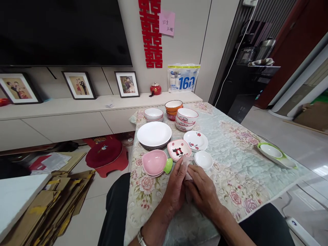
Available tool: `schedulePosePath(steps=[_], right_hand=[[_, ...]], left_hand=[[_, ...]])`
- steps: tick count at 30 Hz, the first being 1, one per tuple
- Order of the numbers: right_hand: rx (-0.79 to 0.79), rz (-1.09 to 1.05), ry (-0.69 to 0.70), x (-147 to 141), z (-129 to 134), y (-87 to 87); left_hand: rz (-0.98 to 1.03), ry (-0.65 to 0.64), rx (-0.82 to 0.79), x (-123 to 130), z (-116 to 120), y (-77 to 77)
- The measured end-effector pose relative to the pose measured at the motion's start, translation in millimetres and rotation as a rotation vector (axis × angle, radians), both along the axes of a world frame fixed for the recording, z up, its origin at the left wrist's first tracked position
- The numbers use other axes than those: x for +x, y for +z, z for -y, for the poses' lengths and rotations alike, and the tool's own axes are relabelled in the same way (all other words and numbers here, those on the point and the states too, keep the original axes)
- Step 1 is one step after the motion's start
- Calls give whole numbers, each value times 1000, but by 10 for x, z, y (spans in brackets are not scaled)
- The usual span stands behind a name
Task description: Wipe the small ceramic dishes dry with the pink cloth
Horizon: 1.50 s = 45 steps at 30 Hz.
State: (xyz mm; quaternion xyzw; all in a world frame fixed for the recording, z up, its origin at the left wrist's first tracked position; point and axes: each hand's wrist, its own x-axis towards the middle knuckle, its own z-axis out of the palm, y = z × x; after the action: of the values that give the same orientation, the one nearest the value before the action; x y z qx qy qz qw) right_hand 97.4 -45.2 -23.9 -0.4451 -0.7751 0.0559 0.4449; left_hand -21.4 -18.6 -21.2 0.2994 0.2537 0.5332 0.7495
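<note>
Both my hands are together over the near edge of the table, fingers closed around a crumpled white tissue (188, 176). My left hand (176, 184) grips it from the left with the thumb up. From the right, my right hand (203, 186) presses its fingers over it; part of the tissue is hidden. Just beyond the hands sit a square pink cat dish (179, 145) and a stack of small white bowls (204, 159). A pink dish with a green leaf handle (155, 162) lies left of them.
Behind are stacked white plates (154, 133), flower-patterned plates (196, 140), white bowls (153, 113), orange bowls (174, 105) and red-rimmed bowls (187, 116). A green-edged dish (274, 152) is near the right edge. A red stool (106, 153) and flattened cardboard (51, 205) are at left.
</note>
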Motion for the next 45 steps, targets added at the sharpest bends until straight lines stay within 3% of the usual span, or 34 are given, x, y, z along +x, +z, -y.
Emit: schedulePosePath(steps=[6, 12, 15, 21, 26, 33, 40, 45], right_hand=[[-38, 21, 9, 20, -17, -39], [-102, -152, -12, 41, -17, -122], [-109, -201, 43, 27, 10, -123], [-197, -118, 184, 25, 77, -79], [-173, -42, 109, 1, 137, -69], [-168, -226, 84, -50, 152, -119], [-133, -30, 116, -37, 138, -57], [-114, 52, 57, -37, 167, -2]], left_hand=[[-86, 4, 12, -45, 4, -24], [-51, -72, -75, -83, 168, 40], [-25, 14, -28, -109, 275, 25], [24, 31, -157, -192, 342, -21], [40, 38, -171, -218, 299, -57], [41, 18, -146, -217, 314, -97], [-21, 60, -207, -232, 332, -28], [1, 89, -250, -222, 325, 13]])
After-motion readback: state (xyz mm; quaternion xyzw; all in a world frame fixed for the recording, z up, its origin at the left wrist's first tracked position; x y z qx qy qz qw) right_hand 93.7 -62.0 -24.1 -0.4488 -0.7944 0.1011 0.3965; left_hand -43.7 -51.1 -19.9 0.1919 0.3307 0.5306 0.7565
